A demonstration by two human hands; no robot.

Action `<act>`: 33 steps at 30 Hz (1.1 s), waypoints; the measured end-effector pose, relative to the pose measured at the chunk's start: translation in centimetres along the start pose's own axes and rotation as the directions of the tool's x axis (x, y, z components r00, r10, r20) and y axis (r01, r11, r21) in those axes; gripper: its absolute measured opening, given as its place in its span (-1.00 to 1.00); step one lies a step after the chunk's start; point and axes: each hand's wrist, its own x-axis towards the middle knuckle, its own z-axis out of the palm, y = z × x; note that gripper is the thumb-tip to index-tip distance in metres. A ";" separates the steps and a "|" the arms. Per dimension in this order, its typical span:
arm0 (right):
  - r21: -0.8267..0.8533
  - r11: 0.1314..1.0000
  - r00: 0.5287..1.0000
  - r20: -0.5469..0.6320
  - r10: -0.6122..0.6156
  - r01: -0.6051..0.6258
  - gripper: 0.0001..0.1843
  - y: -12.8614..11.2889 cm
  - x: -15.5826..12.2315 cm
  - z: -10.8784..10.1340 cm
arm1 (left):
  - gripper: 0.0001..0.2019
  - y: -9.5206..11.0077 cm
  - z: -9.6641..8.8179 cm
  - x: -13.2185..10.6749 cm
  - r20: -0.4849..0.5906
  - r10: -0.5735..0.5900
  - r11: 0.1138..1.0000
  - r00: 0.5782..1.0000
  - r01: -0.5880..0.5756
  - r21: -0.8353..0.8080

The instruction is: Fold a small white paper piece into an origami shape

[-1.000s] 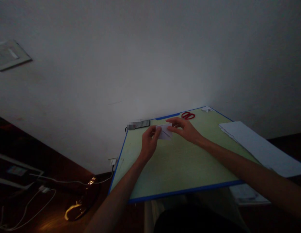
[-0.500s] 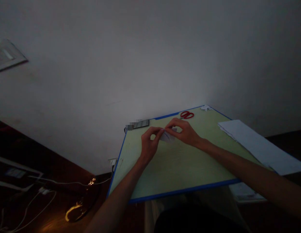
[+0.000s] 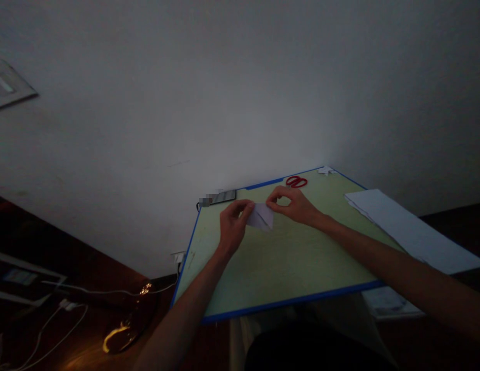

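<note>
On the near side of the folded paper (image 3: 259,217), we could pass low over the green tabletop (image 3: 274,268), between our forearms. Straight left of the paper our left hand (image 3: 232,222) blocks us; straight right, our right hand (image 3: 297,207) does. Beyond it to the left lies a dark flat device (image 3: 227,196); beyond it to the right, red scissors (image 3: 297,182), then paper scraps (image 3: 325,170). Farther right of it, white sheets (image 3: 402,226) lie; past it, the wall (image 3: 240,93) stops us.
</note>
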 end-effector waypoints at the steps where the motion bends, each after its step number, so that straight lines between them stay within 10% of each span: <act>1: 0.007 1.000 1.000 0.004 0.022 -0.022 -0.88 0.2 0.0 -0.1 | -0.78 -0.1 0.0 0.1 -0.014 -0.010 1.000 1.000 0.010 -0.010; 17: 0.098 0.979 0.974 -0.121 0.189 -0.178 -0.74 0.3 0.3 0.3 | -0.66 -0.5 0.2 0.0 0.165 0.011 0.999 0.986 -0.018 0.038; 28: -0.107 0.989 0.992 0.085 -0.089 0.098 -0.41 -0.3 -0.5 0.5 | -0.76 -0.1 -0.2 0.5 0.012 0.010 0.997 1.000 -0.010 0.071; 33: -0.116 0.991 0.997 0.038 -0.067 0.071 -0.72 -0.3 -0.3 0.6 | -0.55 -0.1 0.1 0.4 0.029 -0.008 0.999 1.000 0.009 -0.032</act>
